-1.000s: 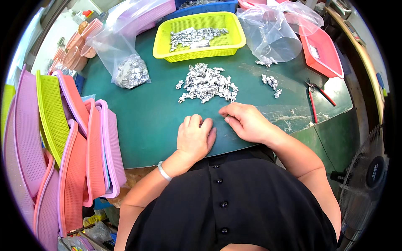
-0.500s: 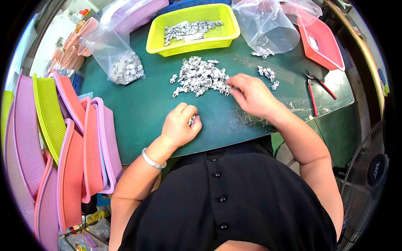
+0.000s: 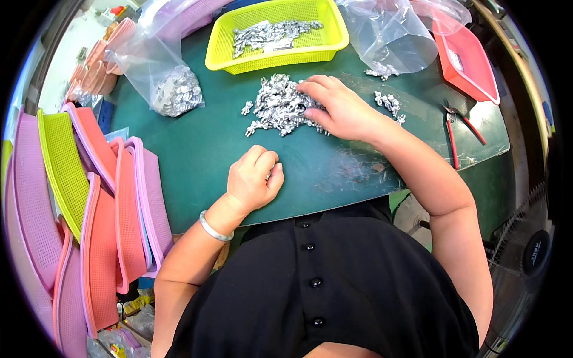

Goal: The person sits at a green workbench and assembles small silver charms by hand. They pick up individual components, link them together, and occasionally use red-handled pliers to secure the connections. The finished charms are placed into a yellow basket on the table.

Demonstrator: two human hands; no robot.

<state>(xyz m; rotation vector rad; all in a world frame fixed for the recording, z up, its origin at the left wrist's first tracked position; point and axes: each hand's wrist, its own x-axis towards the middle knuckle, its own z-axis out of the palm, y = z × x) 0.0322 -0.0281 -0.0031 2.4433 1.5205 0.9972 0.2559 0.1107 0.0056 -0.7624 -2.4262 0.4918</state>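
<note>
A heap of small, knobbly silver metal castings (image 3: 279, 107) lies mid-table. My right hand (image 3: 343, 112) reaches over its right side, fingers stretched out and thumb apart, fingertips touching the pieces. Nothing shows held in it. Closer to the table's front edge, my left hand (image 3: 253, 179) rests closed, a bit of silver metal peeking out between thumb and fingers; how many pieces it holds is hidden. Behind the heap stands a yellow-green plastic basket (image 3: 271, 61) containing more castings and a paper slip. A few loose castings (image 3: 389, 104) lie to the right.
Red-handled cutters (image 3: 452, 137) lie open at the table's right. A clear bag of silver pieces (image 3: 178, 92) sits back left, another plastic bag (image 3: 391, 42) back right beside a pink-red bin (image 3: 465, 65). Stacked colored baskets (image 3: 101, 238) crowd the left; a fan (image 3: 534, 250) stands right.
My right hand has moved left and slightly away from me, from the heap's right edge onto the pieces. My left hand stays closed in nearly the same place. The view has shifted slightly.
</note>
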